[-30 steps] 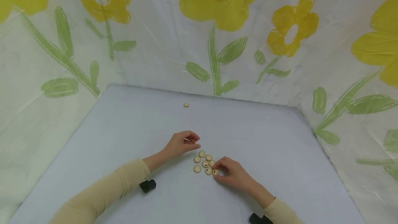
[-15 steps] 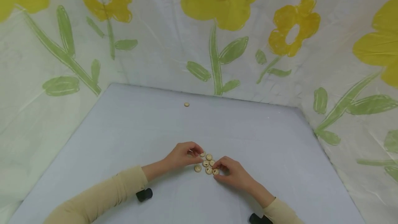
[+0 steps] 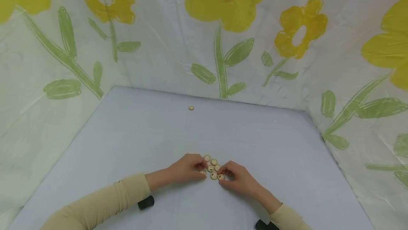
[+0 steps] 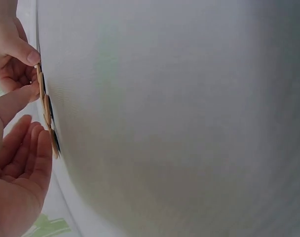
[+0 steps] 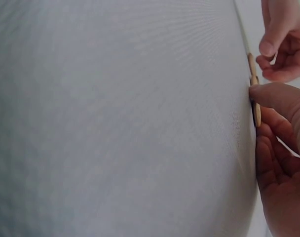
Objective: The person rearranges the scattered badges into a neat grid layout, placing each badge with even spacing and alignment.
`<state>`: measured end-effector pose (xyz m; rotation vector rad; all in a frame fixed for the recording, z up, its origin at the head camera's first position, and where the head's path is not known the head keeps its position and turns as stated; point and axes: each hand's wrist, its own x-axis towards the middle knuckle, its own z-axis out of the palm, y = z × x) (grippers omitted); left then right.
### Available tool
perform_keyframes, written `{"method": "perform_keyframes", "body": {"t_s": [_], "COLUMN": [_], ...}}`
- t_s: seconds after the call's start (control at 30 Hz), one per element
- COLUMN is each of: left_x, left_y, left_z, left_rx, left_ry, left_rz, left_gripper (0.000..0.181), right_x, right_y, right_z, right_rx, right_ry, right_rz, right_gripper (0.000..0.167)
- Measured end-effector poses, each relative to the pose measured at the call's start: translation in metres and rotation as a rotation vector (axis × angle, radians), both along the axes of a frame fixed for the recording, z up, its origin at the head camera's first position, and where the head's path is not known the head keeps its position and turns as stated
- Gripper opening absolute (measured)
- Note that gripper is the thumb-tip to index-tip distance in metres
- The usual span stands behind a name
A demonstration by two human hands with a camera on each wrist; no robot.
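Several small round wooden discs with dark markings point(image 3: 214, 175) lie clustered on the pale table between the two hands. My left hand point(image 3: 188, 168) is at the cluster's left side, thumb and fingers spread around a disc point(image 3: 202, 172) partly hidden by them. My right hand point(image 3: 239, 178) pinches the rightmost disc point(image 3: 221, 177) between thumb and finger, on the table. The left wrist view shows my left hand point(image 4: 19, 173) with fairly straight fingers beside discs seen edge-on point(image 4: 47, 109). In the right wrist view my right hand point(image 5: 288, 153) has its thumb against a disc point(image 5: 257, 114).
One lone disc point(image 3: 191, 108) lies near the back edge of the table point(image 3: 153, 116). White sheets painted with yellow flowers point(image 3: 232, 6) surround the table's back and sides. A black device point(image 3: 146, 202) is at the left wrist, another point(image 3: 266, 225) at the right.
My left hand came down from above the cluster's upper left to its lower left side, toward me. My right hand kept its place and its pinch on the rightmost disc.
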<state>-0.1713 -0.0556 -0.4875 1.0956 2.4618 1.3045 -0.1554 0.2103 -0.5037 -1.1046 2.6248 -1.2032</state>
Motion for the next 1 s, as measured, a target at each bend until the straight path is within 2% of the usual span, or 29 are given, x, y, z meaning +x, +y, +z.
{"method": "perform_keyframes", "body": {"t_s": [0.23, 0.37, 0.63, 1.0], "left_x": [-0.0003, -0.0009, 0.0004, -0.0012], "left_y": [0.0015, 0.0029, 0.0028, 0.0], "left_z": [0.0015, 0.0027, 0.0082, 0.0049], "left_rx": [-0.156, -0.201, -0.213, -0.2], "left_ry": [0.02, 0.021, 0.021, 0.048], "left_rz": [-0.005, -0.012, -0.022, -0.019], "left_gripper": [0.021, 0.018, 0.016, 0.012], "right_x": [-0.0004, -0.0006, -0.0001, 0.0005], "right_y": [-0.0002, -0.0001, -0.0007, -0.0012], "right_z": [0.0015, 0.0011, -0.0004, 0.0006], "right_rx": [0.002, 0.004, 0.012, 0.026], "right_ry": [-0.014, -0.019, -0.049, -0.07], "right_rz": [-0.012, -0.01, -0.025, -0.041], "right_gripper": [0.022, 0.023, 0.025, 0.025]}}
